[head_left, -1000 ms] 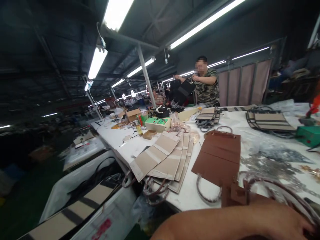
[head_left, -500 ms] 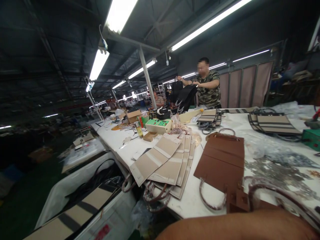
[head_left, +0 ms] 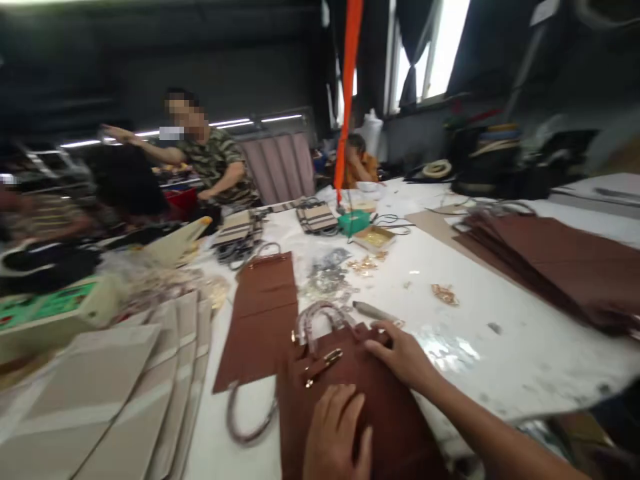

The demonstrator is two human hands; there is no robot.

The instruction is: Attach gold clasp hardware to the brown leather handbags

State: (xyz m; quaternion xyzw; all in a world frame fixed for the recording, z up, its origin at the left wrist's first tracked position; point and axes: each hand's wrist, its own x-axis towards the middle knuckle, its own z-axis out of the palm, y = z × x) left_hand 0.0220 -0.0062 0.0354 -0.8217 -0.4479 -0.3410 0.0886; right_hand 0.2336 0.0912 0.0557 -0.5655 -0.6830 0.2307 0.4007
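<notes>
A brown leather bag with wrapped handles lies flat in front of me on the white table. My left hand rests flat on its front, fingers stretched out. My right hand presses on the bag's upper right edge, fingers curled onto the leather near the handle. A gold clasp sits on the bag's strap tab just left of my right hand. Another flat brown bag lies to the left of it.
Beige bags are fanned out at the left. A pile of brown leather pieces lies at the right. Loose metal fittings and a green box sit mid-table. A person in camouflage works at the far side.
The view has swung right and down. Both my hands have come into view on the brown bag; earlier only my forearm crossed the bottom edge.
</notes>
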